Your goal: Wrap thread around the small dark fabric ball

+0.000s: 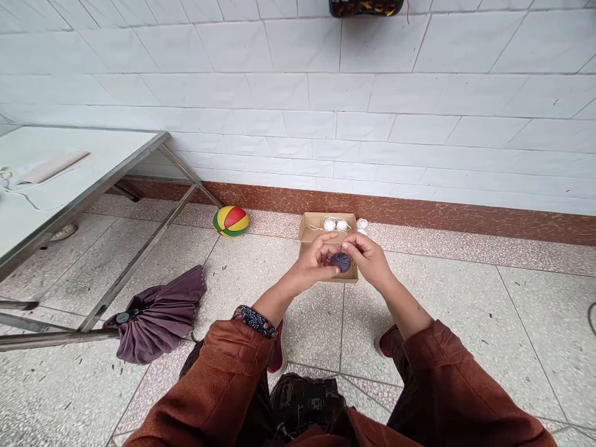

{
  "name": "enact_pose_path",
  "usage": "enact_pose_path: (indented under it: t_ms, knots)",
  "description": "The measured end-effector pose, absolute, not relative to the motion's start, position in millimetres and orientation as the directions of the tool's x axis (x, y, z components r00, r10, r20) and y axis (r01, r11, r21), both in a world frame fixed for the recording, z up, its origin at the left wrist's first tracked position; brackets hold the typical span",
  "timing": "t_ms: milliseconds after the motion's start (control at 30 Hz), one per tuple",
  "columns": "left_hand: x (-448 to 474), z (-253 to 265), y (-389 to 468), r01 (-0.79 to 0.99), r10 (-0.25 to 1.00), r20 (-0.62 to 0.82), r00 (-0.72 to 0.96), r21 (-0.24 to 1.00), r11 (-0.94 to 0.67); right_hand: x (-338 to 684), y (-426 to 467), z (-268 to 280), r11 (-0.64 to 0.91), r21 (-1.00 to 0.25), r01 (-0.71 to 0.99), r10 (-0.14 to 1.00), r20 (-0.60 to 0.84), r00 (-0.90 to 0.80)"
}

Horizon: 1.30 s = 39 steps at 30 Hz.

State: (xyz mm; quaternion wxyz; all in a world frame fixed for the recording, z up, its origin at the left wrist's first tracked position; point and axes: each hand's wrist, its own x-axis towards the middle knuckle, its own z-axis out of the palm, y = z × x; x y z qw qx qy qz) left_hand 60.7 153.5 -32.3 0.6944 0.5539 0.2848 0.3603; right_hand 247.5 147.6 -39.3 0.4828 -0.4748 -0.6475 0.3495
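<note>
A small ball of dark purple-grey yarn (341, 262) is held over an open cardboard box (321, 234). My left hand (313, 262) grips the ball from its left side, with the thumb below and the fingers curled behind. At the ball's upper right, my right hand (370, 257) has thumb and forefinger pinched together, seemingly on the yarn's strand; the thread itself is too fine to make out clearly. White yarn balls (336, 224) with loose strands lie at the box's far side. Another white ball (362, 224) sits just outside its right edge.
A red, yellow and green ball (231, 221) rests on the floor near the wall. A purple folded umbrella-like cloth item (161, 313) lies at left beside a metal-framed table (107, 146). On the table is a rolled pale sheet (53, 167). The tiled wall (298, 93) stands ahead.
</note>
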Motion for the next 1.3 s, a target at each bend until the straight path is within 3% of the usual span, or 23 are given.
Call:
enact_pose_path:
  t_ms: [133, 333, 433, 567, 733, 933, 1100, 1300]
  knots:
    - [60, -29, 154, -0.305, 0.844, -0.032, 0.536, 0.925, 0.228, 244, 151, -54, 0.255, -0.9, 0.354, 0.967, 0.237, -0.093]
    - [56, -35, 167, -0.406, 0.921, -0.213, 0.327, 0.848, 0.34, 236, 147, -63, 0.342, -0.817, 0.465, 0.939, 0.277, -0.204]
    - [57, -38, 173, -0.336, 0.934, -0.236, 0.269, 0.885, 0.321, 235, 143, -57, 0.402, -0.798, 0.448, 0.909, 0.292, -0.296]
    - [62, -39, 175, -0.123, 0.964, -0.152, 0.217, 0.976, 0.182, 238, 138, -36, 0.464, -0.821, 0.332, 0.86, 0.328, -0.391]
    - [69, -35, 166, 0.075, 0.937, -0.115, 0.329, 0.993, 0.096, 249, 143, -26, 0.423, -0.855, 0.3, 0.903, 0.373, -0.212]
    - [73, -23, 157, -0.238, 0.841, -0.105, 0.531, 0.934, 0.268, 257, 155, -44, 0.316, -0.871, 0.377, 0.944, 0.327, -0.035]
    - [79, -22, 174, -0.428, 0.915, -0.165, 0.368, 0.844, 0.324, 255, 153, -56, 0.278, -0.843, 0.46, 0.959, 0.269, -0.085]
    - [88, -30, 193, -0.445, 0.948, -0.235, 0.214, 0.84, 0.309, 256, 141, -43, 0.415, -0.804, 0.426, 0.902, 0.301, -0.31]
